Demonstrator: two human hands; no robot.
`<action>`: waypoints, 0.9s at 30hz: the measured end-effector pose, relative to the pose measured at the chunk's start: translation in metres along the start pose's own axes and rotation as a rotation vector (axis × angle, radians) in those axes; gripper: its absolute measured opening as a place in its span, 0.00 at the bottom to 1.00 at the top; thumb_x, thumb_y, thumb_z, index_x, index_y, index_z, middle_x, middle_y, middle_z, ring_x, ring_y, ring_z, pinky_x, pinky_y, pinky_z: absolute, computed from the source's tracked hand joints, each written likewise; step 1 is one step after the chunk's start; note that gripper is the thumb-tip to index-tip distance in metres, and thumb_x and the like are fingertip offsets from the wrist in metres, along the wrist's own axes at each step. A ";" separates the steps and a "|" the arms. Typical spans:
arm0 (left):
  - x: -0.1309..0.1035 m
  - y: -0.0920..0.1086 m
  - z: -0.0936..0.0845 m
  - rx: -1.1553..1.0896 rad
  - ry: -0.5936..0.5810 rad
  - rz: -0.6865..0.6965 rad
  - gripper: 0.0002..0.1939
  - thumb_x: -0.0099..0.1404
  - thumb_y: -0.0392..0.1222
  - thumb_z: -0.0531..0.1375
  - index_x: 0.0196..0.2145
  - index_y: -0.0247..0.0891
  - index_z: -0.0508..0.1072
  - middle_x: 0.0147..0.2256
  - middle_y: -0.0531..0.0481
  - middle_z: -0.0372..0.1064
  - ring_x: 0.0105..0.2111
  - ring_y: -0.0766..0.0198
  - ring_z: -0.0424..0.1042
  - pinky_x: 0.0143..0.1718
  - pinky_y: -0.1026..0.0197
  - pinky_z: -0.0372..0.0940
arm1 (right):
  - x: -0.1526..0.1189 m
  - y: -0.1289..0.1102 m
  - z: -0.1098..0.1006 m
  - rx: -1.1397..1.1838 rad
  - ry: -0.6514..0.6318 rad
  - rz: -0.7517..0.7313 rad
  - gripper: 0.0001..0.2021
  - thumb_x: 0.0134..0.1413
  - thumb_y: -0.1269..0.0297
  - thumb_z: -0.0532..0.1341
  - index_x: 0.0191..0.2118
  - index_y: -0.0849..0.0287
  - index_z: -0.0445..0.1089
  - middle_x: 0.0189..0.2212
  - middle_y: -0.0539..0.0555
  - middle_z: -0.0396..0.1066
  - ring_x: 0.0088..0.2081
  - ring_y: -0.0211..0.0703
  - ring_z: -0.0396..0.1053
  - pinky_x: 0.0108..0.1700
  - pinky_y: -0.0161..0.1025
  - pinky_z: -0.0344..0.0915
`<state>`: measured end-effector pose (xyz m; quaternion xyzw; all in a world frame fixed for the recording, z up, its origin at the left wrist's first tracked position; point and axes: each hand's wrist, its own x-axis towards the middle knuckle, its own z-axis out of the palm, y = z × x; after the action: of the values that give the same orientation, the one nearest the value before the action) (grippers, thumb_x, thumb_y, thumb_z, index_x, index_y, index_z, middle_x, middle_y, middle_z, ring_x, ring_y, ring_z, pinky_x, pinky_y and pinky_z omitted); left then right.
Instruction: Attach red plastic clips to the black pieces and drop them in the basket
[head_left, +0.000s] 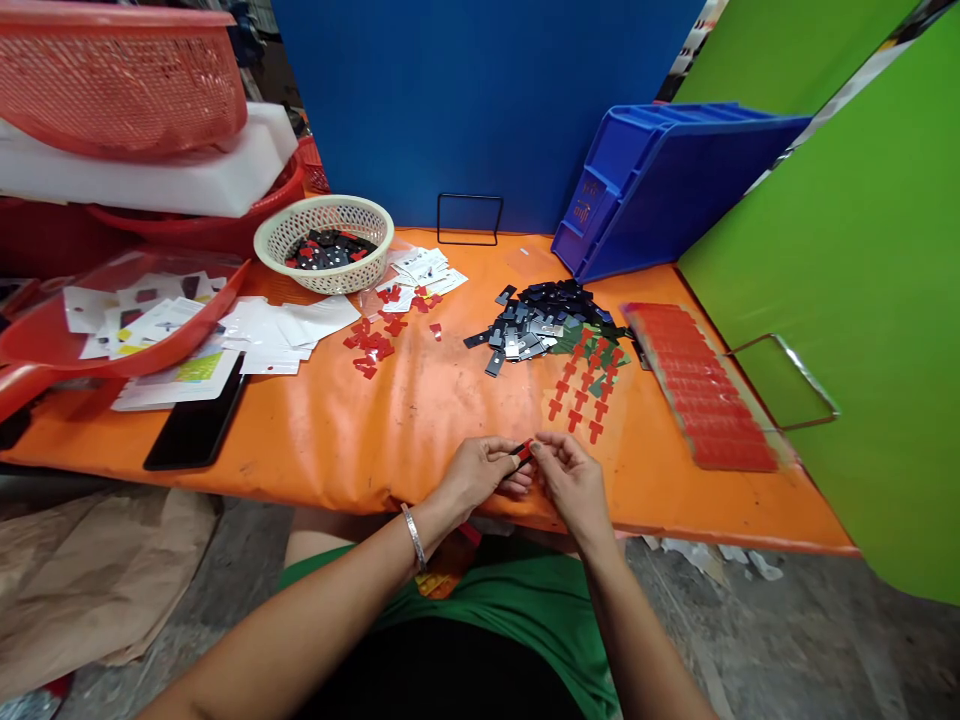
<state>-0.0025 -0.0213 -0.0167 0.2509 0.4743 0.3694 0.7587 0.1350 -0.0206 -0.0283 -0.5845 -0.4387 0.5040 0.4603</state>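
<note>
My left hand (474, 474) pinches a small flat black plate (516, 459) near the table's front edge. A red sticker (526, 452) lies over the plate's right end. My right hand (576, 487) is closed at that end, its thumb and fingertips on the red sticker. Just beyond my right hand, a clear sheet carries rows of red T-shaped stickers (576, 397). Behind it spreads a heap of black plates (536, 322), with green pieces (600, 372) at its right side. Loose red pieces (370, 345) lie to the left on the orange table (420, 420).
A cream basket (324, 205) of black and red pieces stands at the back left. Nearby are white papers (285, 330), a red scoop-like tray (150, 345) and a black phone (196, 425). At right, a blue bin (675, 190) leans behind a stack of red sheets (701, 385).
</note>
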 end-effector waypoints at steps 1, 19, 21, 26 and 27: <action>0.000 0.000 0.000 -0.002 -0.001 0.001 0.06 0.55 0.34 0.62 0.31 0.28 0.73 0.24 0.47 0.73 0.21 0.68 0.72 0.28 0.64 0.70 | 0.000 0.000 0.000 0.006 -0.033 0.026 0.19 0.40 0.51 0.68 0.34 0.60 0.68 0.22 0.49 0.70 0.21 0.37 0.66 0.21 0.33 0.62; -0.004 0.000 -0.004 0.021 -0.066 0.041 0.09 0.56 0.36 0.62 0.35 0.29 0.75 0.28 0.45 0.74 0.23 0.68 0.73 0.31 0.64 0.70 | 0.007 -0.007 -0.003 0.338 -0.054 0.299 0.19 0.36 0.50 0.68 0.28 0.63 0.70 0.17 0.49 0.67 0.13 0.29 0.58 0.09 0.24 0.48; -0.006 0.002 -0.004 -0.014 -0.069 0.046 0.08 0.57 0.36 0.61 0.34 0.28 0.74 0.28 0.45 0.74 0.24 0.68 0.73 0.32 0.64 0.70 | 0.007 -0.006 -0.002 0.345 -0.039 0.285 0.20 0.37 0.49 0.67 0.29 0.64 0.70 0.17 0.49 0.67 0.13 0.29 0.59 0.09 0.24 0.49; -0.004 0.043 -0.026 -0.152 0.020 0.156 0.06 0.60 0.31 0.58 0.34 0.28 0.74 0.30 0.42 0.73 0.27 0.67 0.74 0.35 0.63 0.70 | 0.005 -0.002 0.001 0.296 -0.027 0.229 0.20 0.36 0.50 0.68 0.27 0.63 0.69 0.17 0.48 0.66 0.13 0.28 0.57 0.09 0.24 0.50; -0.002 0.061 -0.035 -0.158 0.069 0.217 0.06 0.61 0.29 0.56 0.34 0.28 0.73 0.31 0.42 0.73 0.27 0.68 0.73 0.35 0.64 0.70 | 0.005 -0.002 0.002 0.281 -0.025 0.219 0.20 0.36 0.50 0.68 0.27 0.63 0.69 0.17 0.48 0.66 0.12 0.27 0.57 0.09 0.24 0.49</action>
<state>-0.0540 0.0153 0.0145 0.2274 0.4397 0.4937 0.7150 0.1337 -0.0157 -0.0277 -0.5524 -0.3033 0.6148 0.4742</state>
